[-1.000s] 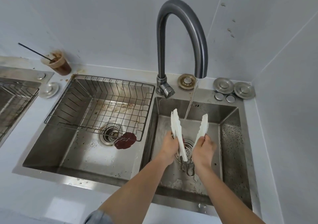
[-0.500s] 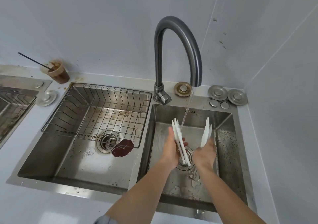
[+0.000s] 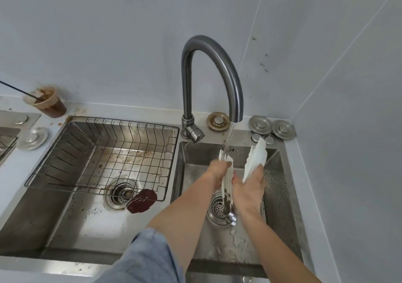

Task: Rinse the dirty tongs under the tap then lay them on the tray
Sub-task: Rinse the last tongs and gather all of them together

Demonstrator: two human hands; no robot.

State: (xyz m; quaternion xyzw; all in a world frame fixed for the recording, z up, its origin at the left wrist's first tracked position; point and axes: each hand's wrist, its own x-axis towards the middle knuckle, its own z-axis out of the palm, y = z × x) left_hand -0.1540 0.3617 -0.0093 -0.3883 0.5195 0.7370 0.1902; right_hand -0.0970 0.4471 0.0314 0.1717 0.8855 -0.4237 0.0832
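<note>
- Running from the curved dark-grey metal tap [image 3: 212, 73], a thin stream of water [image 3: 228, 137] lands on the white plastic tongs with steel handle [image 3: 227, 181], held over the right stainless-steel sink basin [image 3: 280, 197].
- Left basin: rectangular wire rack [image 3: 104, 152] across its top, dark red flat piece [image 3: 141, 200] beside the drain.
- Worktop [image 3: 121, 109] behind: clear plastic cup of brown drink with a black straw [image 3: 49, 102]; round metal caps [image 3: 272, 128] near the tap.
- Tongs: white scalloped blades, spread apart; brown smear on the left arm; steel hinge end low, over the basin's round strainer [image 3: 217, 207].
- Orientation: long axis near upright, blade tips up and away, hinge toward the person.
- Left hand [image 3: 218, 170] clenched round the left blade, under the stream.
- Right hand [image 3: 250, 190] gripping the right arm below its blade.
</note>
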